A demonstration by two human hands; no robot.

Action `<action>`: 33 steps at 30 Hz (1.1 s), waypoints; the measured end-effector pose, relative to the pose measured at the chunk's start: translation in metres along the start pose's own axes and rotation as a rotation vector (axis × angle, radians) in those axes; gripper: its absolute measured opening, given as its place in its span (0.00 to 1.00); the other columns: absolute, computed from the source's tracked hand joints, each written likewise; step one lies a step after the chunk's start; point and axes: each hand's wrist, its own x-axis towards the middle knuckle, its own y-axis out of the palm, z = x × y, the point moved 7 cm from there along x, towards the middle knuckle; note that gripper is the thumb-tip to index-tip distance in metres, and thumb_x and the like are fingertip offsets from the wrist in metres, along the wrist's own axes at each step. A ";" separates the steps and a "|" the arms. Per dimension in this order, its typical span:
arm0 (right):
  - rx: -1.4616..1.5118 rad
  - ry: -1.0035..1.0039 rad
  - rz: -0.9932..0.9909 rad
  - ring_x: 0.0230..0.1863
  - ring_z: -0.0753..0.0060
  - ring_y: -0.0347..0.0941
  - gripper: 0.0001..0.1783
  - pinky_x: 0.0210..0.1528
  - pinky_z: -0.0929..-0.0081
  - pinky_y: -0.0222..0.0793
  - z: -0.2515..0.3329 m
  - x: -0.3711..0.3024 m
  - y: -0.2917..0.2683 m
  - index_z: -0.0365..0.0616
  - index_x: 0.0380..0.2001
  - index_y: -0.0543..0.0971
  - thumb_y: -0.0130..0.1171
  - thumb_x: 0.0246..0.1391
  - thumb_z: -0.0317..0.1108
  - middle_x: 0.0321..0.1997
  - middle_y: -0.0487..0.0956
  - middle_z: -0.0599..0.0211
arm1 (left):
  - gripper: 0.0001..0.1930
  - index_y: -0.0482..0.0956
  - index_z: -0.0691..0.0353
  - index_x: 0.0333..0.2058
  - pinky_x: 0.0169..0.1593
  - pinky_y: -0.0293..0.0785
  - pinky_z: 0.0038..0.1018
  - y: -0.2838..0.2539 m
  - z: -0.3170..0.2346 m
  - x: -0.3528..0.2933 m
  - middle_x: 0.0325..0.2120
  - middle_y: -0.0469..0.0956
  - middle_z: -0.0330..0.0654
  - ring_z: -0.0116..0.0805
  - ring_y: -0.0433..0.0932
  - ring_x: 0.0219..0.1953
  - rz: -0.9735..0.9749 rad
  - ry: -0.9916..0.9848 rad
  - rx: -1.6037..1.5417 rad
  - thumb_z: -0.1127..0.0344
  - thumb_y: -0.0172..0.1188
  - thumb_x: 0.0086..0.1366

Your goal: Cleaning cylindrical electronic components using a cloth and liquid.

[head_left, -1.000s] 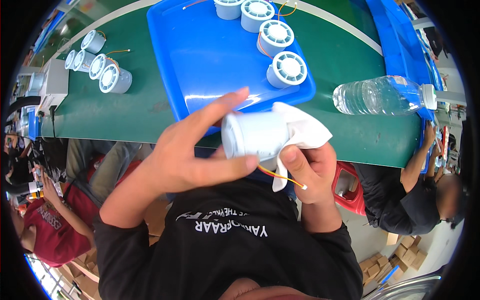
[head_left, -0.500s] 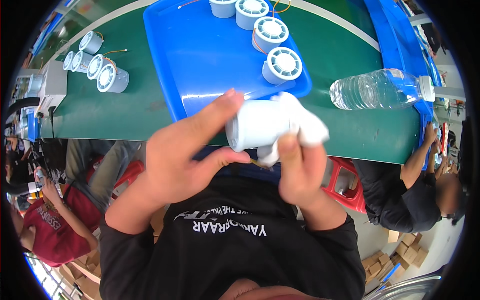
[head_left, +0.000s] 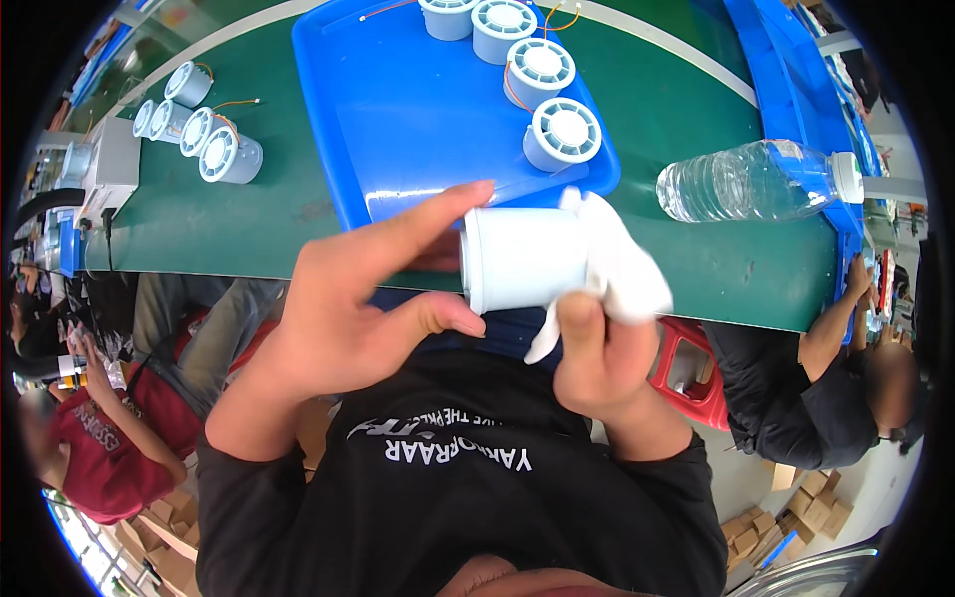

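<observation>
Pinching a white cloth (head_left: 625, 267) against a pale-blue cylindrical housing (head_left: 525, 257), work seemingly unfinished, the right fingers (head_left: 581, 324) face curved left fingers (head_left: 438, 312), their grip unclear, with vented housings (head_left: 565, 131) beyond.

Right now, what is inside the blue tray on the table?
The blue tray visibly holds four pale blue vented cylinders toward its far and right sides. The left hand and the held cylinder cover part of its near end; anything behind them is hidden.

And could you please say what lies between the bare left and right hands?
The head view shows a pale blue cylinder between left hand and right hand, with crumpled white cloth at its right end.
</observation>
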 end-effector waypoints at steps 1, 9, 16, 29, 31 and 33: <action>0.170 0.271 0.010 0.45 0.75 0.75 0.20 0.47 0.76 0.71 -0.008 -0.003 0.001 0.29 0.56 0.72 0.52 0.69 0.35 0.45 0.80 0.61 | 0.40 0.71 0.68 0.61 0.54 0.78 0.33 0.002 -0.011 0.001 0.57 0.76 0.56 0.46 0.80 0.54 0.001 0.161 0.300 0.73 0.75 0.47; 0.317 0.348 0.074 0.42 0.82 0.73 0.22 0.43 0.80 0.69 -0.019 -0.002 0.003 0.31 0.59 0.70 0.51 0.70 0.37 0.46 0.79 0.67 | 0.41 0.70 0.66 0.62 0.57 0.76 0.35 0.001 -0.006 -0.001 0.58 0.75 0.53 0.47 0.78 0.58 -0.105 0.251 0.339 0.74 0.77 0.47; -0.080 -0.156 0.024 0.44 0.68 0.77 0.26 0.44 0.73 0.73 -0.006 -0.005 0.007 0.23 0.61 0.66 0.56 0.65 0.29 0.48 0.80 0.52 | 0.43 0.64 0.74 0.64 0.59 0.74 0.34 0.003 0.022 0.001 0.56 0.76 0.55 0.42 0.78 0.56 -0.035 -0.394 -0.618 0.70 0.76 0.52; 0.861 0.708 0.040 0.51 0.73 0.76 0.22 0.53 0.72 0.71 -0.044 0.012 0.015 0.35 0.56 0.73 0.50 0.70 0.42 0.51 0.79 0.62 | 0.33 0.75 0.66 0.54 0.51 0.79 0.35 -0.001 -0.012 -0.014 0.55 0.76 0.60 0.55 0.80 0.53 -0.010 0.427 0.548 0.82 0.72 0.46; 1.112 0.619 -0.048 0.54 0.65 0.75 0.27 0.57 0.67 0.68 -0.046 0.015 0.013 0.33 0.60 0.69 0.43 0.72 0.47 0.55 0.78 0.56 | 0.33 0.74 0.65 0.56 0.49 0.81 0.34 -0.006 -0.013 -0.016 0.56 0.76 0.57 0.53 0.80 0.53 -0.071 0.423 0.474 0.83 0.70 0.48; 1.267 0.457 -0.061 0.56 0.61 0.74 0.31 0.59 0.64 0.66 -0.042 0.022 0.010 0.33 0.61 0.69 0.38 0.72 0.51 0.56 0.77 0.55 | 0.33 0.73 0.64 0.57 0.47 0.82 0.34 -0.009 -0.008 -0.019 0.57 0.75 0.53 0.50 0.81 0.53 -0.132 0.418 0.407 0.84 0.67 0.49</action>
